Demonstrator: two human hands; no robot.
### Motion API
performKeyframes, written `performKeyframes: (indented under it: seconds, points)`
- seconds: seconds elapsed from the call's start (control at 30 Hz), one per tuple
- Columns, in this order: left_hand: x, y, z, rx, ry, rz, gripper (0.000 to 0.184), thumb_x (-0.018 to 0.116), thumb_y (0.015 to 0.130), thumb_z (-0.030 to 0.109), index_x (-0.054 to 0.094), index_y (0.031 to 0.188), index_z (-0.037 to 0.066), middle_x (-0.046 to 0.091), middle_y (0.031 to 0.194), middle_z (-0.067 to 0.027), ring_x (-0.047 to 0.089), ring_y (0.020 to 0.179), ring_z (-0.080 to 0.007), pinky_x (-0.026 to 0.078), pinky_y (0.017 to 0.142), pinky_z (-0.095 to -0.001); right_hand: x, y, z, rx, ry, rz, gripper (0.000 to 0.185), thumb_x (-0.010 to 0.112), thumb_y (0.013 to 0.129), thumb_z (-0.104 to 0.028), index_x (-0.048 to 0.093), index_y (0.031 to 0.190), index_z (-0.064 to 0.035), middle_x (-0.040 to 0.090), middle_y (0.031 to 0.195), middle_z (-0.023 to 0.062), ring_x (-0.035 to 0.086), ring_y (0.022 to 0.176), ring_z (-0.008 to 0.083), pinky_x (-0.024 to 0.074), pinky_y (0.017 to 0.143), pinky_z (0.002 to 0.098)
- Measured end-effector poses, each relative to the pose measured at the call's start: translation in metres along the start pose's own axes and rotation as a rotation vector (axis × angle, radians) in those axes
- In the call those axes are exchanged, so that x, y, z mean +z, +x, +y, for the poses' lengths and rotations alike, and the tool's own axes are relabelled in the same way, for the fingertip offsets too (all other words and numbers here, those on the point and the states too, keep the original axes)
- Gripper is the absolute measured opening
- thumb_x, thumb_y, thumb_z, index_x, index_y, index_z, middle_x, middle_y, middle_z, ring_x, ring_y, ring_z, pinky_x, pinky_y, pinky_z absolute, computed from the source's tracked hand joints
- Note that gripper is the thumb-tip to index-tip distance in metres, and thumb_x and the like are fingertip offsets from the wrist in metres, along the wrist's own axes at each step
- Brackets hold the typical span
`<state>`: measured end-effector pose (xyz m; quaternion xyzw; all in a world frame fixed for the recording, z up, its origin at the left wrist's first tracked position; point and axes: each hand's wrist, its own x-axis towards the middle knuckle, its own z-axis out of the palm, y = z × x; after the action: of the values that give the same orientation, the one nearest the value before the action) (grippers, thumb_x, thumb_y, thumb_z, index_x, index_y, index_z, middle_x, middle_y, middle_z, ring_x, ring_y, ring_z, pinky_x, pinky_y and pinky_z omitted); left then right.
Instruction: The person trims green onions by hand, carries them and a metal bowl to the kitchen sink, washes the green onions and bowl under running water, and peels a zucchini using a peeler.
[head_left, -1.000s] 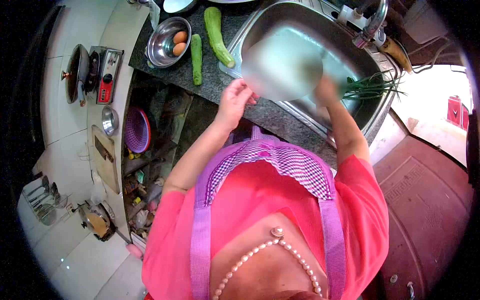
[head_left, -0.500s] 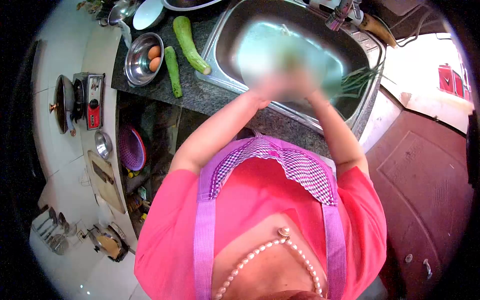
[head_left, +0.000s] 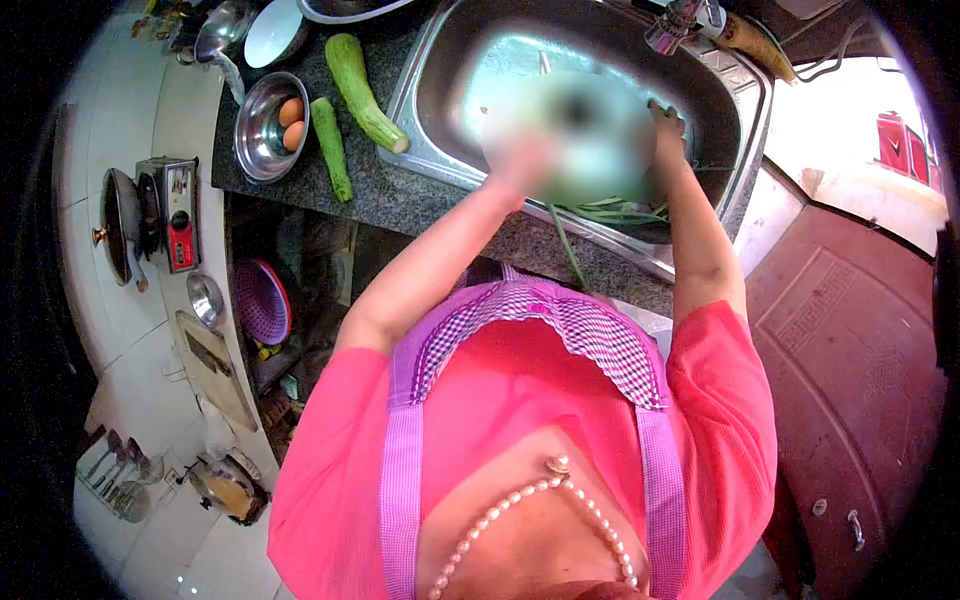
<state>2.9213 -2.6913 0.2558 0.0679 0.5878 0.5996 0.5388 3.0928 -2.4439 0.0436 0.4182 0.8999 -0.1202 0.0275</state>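
Over the steel sink (head_left: 440, 150), a blurred patch hides much of both hands. My left hand (head_left: 522, 165) is at the sink's near left part, its fingers smeared out. Green onions (head_left: 625, 212) lie between the hands along the sink's near edge, some leaves hanging over it. My right hand (head_left: 668, 140) is at the right part of the basin; a few of its fingers show, bent and apart, and the rest is blurred. Whether either hand holds anything is hidden.
Left of the sink are a large green gourd (head_left: 362, 95), a smaller one (head_left: 331, 150) and a metal bowl (head_left: 262, 140) with two eggs. A faucet (head_left: 672, 28) overhangs the sink. A stove (head_left: 180, 215) and a cutting board with a knife (head_left: 215, 370) are further left.
The green onions have come from the sink's right side to its near edge. My right hand has moved right, away from my left hand, which stays near the sink's left part.
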Motion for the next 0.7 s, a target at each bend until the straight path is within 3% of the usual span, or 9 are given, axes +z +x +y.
performKeyframes:
  seconds: [0.03,0.1,0.2,0.3,0.47,0.6,0.63,0.7]
  points:
    - [-0.003,0.000,0.001,0.010,0.003,0.014,0.020,0.047,0.089,0.023,0.046,0.085,0.003,0.049,0.061,-0.0031,0.051,0.053,-0.0152,0.045,0.051,-0.0279,-0.027,-0.012,-0.026,-0.022,0.024,-0.064,0.067,0.065,0.069,-0.041,0.038,0.126,-0.0163,0.028,0.133,0.0197,0.030,0.119,0.0383,0.0299,0.095,0.0497]
    - [-0.010,0.000,0.002,0.032,0.010,0.046,0.020,0.047,0.089,0.023,0.046,0.085,0.003,0.049,0.062,-0.0029,0.052,0.054,-0.0149,0.045,0.052,-0.0274,-0.078,-0.045,-0.083,-0.105,0.149,0.136,0.023,0.058,0.072,-0.016,0.056,0.095,-0.0131,0.047,0.105,0.0158,0.045,0.095,0.0332,0.0412,0.078,0.0450]
    - [-0.021,-0.001,0.004,0.036,0.021,0.073,0.020,0.045,0.089,0.022,0.046,0.087,0.003,0.049,0.062,-0.0034,0.052,0.054,-0.0148,0.045,0.052,-0.0270,-0.062,-0.040,-0.090,-0.192,0.113,0.026,0.031,0.062,0.066,-0.011,0.055,0.096,-0.0111,0.044,0.107,0.0156,0.043,0.095,0.0388,0.0406,0.082,0.0438]
    - [-0.029,0.002,0.001,0.046,0.033,0.058,0.021,0.045,0.089,0.023,0.046,0.086,0.002,0.049,0.062,-0.0038,0.052,0.054,-0.0151,0.045,0.053,-0.0272,-0.075,-0.038,-0.090,-0.202,0.123,-0.041,0.027,0.056,0.064,-0.006,0.055,0.091,-0.0054,0.043,0.107,0.0213,0.043,0.095,0.0423,0.0423,0.079,0.0458]
    - [-0.033,0.005,-0.002,0.033,0.030,0.042,0.020,0.047,0.088,0.022,0.047,0.083,0.003,0.050,0.062,-0.0035,0.051,0.054,-0.0148,0.044,0.054,-0.0271,-0.067,-0.037,-0.099,-0.014,0.253,0.019,0.023,0.056,0.062,-0.006,0.056,0.085,-0.0055,0.044,0.100,0.0211,0.049,0.085,0.0405,0.0431,0.078,0.0437]
    - [-0.034,0.006,0.000,0.051,0.102,0.008,0.014,0.050,0.086,0.018,0.048,0.080,0.005,0.051,0.063,-0.0027,0.052,0.054,-0.0141,0.046,0.056,-0.0274,-0.069,-0.036,-0.121,0.086,0.551,-0.002,0.018,0.056,0.062,-0.010,0.061,0.079,-0.0082,0.043,0.101,0.0195,0.048,0.090,0.0372,0.0427,0.082,0.0391]
    - [-0.035,0.007,-0.001,0.057,0.076,0.012,0.014,0.050,0.086,0.018,0.048,0.082,0.005,0.051,0.062,-0.0029,0.052,0.054,-0.0141,0.045,0.054,-0.0272,-0.061,-0.031,-0.126,0.029,0.575,0.023,0.016,0.056,0.062,-0.013,0.063,0.074,-0.0067,0.052,0.092,0.0195,0.053,0.084,0.0359,0.0454,0.077,0.0375]
    - [-0.034,0.008,-0.005,0.068,0.029,0.018,0.014,0.050,0.086,0.018,0.048,0.086,0.004,0.051,0.061,-0.0033,0.052,0.052,-0.0140,0.044,0.050,-0.0270,-0.056,-0.022,-0.134,0.018,0.648,-0.294,0.018,0.055,0.063,-0.019,0.064,0.071,-0.0052,0.059,0.076,0.0192,0.059,0.073,0.0337,0.0480,0.069,0.0356]
